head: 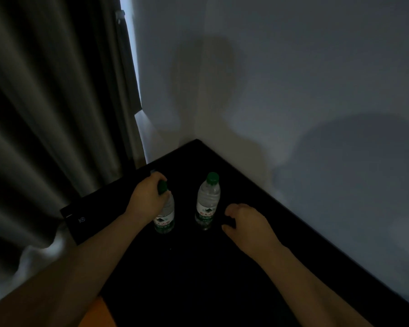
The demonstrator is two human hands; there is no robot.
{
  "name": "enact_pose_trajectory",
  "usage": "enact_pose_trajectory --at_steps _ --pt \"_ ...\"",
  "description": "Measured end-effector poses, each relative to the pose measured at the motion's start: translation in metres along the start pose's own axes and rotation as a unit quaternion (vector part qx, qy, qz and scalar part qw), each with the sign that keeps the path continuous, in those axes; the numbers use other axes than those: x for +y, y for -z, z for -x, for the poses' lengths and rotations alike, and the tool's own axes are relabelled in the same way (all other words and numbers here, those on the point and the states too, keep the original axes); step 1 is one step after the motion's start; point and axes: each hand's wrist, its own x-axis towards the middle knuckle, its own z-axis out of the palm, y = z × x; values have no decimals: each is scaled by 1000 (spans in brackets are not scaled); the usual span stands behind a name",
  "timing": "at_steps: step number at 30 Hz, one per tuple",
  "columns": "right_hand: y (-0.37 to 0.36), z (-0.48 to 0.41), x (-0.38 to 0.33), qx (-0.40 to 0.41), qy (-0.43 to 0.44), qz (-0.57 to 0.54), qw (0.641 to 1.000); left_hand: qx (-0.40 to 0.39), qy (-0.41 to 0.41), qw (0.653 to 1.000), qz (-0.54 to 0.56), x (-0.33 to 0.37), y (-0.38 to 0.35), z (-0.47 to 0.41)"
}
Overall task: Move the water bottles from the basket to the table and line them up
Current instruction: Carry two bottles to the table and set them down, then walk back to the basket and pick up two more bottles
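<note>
Two water bottles stand upright on the dark counter (198,279), side by side and apart from each other; two hands reach in from 6 o'clock. No basket shows.

At 9 o'clock a grey curtain (45,114) hangs beside the counter's left edge. The left hand (147,199) comes next, its fingers (156,178) curled over the top of the left bottle (167,215), gripping it around the green cap and neck. That bottle's body sits at 5 o'clock from the hand.

The right bottle (207,201) stands free, green cap on, with nothing touching it. The right hand (248,223) lies at 4 o'clock from it, near but apart; its fingers (232,208) are loosely curled and hold nothing. Whether it rests on the counter I cannot tell.

A pale wall (316,90) runs along the counter's right edge, from 12 to 4 o'clock.
</note>
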Motion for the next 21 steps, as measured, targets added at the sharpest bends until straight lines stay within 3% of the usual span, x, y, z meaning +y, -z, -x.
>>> enact_pose_trajectory --at_steps 4,7,14,21 --pt "10 27 -10 -23 5 38 999 -57 -77 988 -125 25 17 13" --pt "16 49 -21 -21 2 52 998 -92 -150 956 -235 41 27 42" --pt "40 113 -54 6 -37 74 997 -214 -186 932 -225 69 51 123" --pt "60 211 -65 60 -120 82 988 -200 -297 909 -213 117 49 169"
